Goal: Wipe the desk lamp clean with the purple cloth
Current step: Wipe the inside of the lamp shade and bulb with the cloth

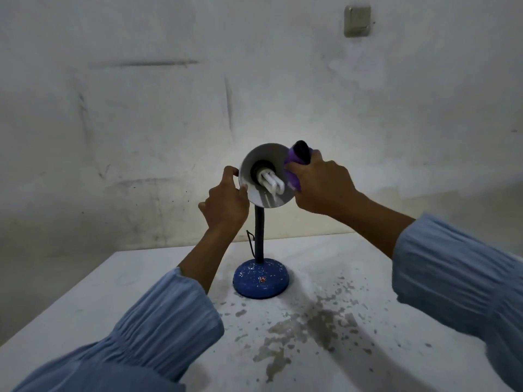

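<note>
Your left hand [226, 206] pinches the rim of the lamp [264, 176] standing on the counter [368, 321], while your right hand [322, 183] grips the purple cloth [293, 172] against the shade's right edge. Press hard and the bulb [74, 181] could crack, or the lamp tip.

**Room around the hands**

Both hands [226, 202] [322, 185] flank the lamp shade [263, 176], which blocks the gap between them. Below them, only the neck [259, 236] and blue base [261, 280] stand on the bench [424, 321]; outward of each hand the bench surface is open.
</note>
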A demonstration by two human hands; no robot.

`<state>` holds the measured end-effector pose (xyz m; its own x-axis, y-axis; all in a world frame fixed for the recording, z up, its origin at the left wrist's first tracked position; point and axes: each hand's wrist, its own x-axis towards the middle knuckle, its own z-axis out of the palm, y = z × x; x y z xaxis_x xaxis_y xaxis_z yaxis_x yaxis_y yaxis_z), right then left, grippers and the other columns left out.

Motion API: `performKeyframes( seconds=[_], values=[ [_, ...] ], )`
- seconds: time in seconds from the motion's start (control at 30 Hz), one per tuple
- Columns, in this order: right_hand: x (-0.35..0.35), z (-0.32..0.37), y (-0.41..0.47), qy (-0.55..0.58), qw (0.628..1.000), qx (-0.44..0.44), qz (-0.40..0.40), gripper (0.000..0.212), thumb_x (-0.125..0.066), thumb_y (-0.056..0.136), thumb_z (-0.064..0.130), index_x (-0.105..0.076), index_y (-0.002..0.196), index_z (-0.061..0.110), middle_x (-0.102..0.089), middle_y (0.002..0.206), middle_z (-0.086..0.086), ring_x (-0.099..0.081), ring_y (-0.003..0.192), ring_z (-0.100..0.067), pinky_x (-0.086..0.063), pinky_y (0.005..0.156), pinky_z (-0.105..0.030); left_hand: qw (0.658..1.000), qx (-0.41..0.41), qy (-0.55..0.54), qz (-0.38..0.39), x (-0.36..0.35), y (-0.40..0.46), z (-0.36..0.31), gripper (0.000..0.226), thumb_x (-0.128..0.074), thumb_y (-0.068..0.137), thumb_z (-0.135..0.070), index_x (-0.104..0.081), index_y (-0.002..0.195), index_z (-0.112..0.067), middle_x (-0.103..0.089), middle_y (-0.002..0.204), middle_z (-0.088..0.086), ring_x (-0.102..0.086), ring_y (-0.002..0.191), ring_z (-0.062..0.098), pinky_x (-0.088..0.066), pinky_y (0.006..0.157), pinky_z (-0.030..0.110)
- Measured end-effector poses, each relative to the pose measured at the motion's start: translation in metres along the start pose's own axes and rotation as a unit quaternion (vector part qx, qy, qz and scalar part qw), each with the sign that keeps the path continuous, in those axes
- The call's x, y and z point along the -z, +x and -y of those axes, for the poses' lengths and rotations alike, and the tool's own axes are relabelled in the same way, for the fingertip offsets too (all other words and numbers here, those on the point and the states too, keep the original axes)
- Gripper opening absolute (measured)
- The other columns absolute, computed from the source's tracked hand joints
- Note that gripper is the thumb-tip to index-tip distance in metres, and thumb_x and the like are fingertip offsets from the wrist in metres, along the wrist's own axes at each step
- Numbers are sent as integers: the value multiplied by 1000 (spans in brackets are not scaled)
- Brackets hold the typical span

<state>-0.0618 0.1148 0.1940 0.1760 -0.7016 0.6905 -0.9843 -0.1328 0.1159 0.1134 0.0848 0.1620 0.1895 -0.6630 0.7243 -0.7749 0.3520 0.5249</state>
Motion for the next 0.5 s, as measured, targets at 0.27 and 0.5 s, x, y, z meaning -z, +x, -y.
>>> performKeyframes(
  seconds=[0.27,0.5],
  values=[
    [-29,11,-8,244,958,-29,149,43,-61,79,30,-52,120,22,-57,103,-7,-51,82,-21,-39,65,-27,999,20,-33,38,2,3,-3,26,-49,93,-28,-41,118,-24,-66,86,8,-60,82,28,-48,85,50],
    [-21,-3,-19,305,951,-30,36,55,-67,76,25,-37,121,24,-54,105,-9,-57,82,-26,-53,67,-36,997,25,-56,51,4,1,-2,27,-48,94,-30,-42,120,-25,-67,88,10,-60,77,26,-51,77,43]
  ],
)
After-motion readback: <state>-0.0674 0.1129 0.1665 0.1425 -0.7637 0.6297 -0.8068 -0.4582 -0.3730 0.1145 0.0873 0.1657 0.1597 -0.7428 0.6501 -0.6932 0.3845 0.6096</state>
